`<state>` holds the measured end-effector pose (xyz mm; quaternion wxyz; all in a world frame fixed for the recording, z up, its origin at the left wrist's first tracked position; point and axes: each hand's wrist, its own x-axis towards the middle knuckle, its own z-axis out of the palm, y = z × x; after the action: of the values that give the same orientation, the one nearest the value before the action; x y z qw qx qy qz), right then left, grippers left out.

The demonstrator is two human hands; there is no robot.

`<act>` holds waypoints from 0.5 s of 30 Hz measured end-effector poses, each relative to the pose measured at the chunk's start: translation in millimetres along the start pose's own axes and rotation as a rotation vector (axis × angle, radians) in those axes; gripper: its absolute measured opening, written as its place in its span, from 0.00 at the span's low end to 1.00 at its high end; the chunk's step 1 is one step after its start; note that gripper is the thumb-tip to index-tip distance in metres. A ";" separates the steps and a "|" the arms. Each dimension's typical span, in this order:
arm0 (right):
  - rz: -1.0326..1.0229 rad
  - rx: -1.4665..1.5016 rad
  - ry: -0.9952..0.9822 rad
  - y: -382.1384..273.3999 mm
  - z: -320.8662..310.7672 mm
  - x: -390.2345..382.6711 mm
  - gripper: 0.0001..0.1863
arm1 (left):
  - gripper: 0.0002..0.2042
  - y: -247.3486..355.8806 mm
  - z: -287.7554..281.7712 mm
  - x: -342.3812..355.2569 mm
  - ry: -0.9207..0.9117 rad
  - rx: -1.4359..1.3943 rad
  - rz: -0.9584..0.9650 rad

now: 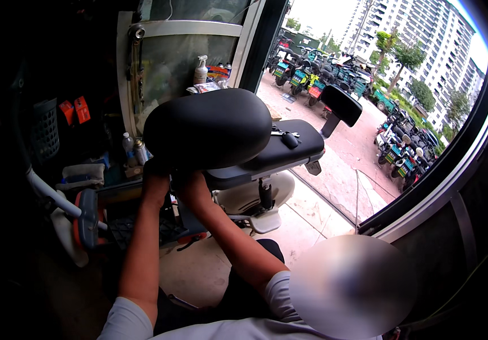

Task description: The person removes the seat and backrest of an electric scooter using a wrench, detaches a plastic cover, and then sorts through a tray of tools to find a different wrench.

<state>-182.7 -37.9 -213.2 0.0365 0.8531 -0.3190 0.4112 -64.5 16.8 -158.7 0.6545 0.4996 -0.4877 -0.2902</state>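
In front of me is a padded black seat (210, 127), tilted up above the rear of an electric scooter. Both my forearms reach up to its lower near edge. My left hand (156, 187) is at the seat's near left corner, in deep shadow. Close beside it, my right hand (191, 184) goes under the same edge. The fingers of both hands are hidden, so their grip does not show. Behind the raised seat lies the longer black rear seat (289, 139), with small keys (278, 133) and a dark fob (291, 140) on top.
A black backrest pad (340, 105) rises at the scooter's rear. The handlebar tube (56, 195) is on the left. A spray bottle (201, 71) and a plastic bottle (128, 144) stand near the glass door (170, 62). Outside are parked scooters (334, 73). A blurred patch covers the lower right.
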 end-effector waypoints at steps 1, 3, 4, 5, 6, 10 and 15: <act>-0.038 0.011 0.011 -2.4 -1.4 1.5 0.10 | 0.14 1.3 -1.8 0.5 0.013 -0.017 0.010; -0.114 0.030 0.034 -4.0 -6.9 3.9 0.11 | 0.14 5.2 -8.1 -0.2 0.010 -0.010 -0.023; -0.099 0.055 0.052 -8.0 -11.9 8.3 0.11 | 0.14 6.6 -12.1 -1.7 0.012 -0.004 -0.040; -0.083 0.076 0.070 -10.8 -18.2 14.3 0.12 | 0.14 4.5 -12.4 -2.1 0.029 -0.041 -0.024; -0.067 0.098 0.088 -13.8 -22.1 19.0 0.12 | 0.14 1.0 -11.6 -2.3 0.046 -0.077 -0.007; 0.014 0.030 0.044 -11.9 -22.9 17.0 0.12 | 0.16 3.1 -1.3 -2.5 0.023 -0.128 -0.084; -0.020 0.030 -0.022 -9.6 -37.0 12.7 0.10 | 0.21 4.2 0.6 -2.0 -0.029 -0.179 -0.181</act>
<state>-196.4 -24.8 -177.7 0.0244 0.8613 -0.3046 0.4060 -66.2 19.7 -155.4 0.6605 0.4771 -0.4220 -0.3976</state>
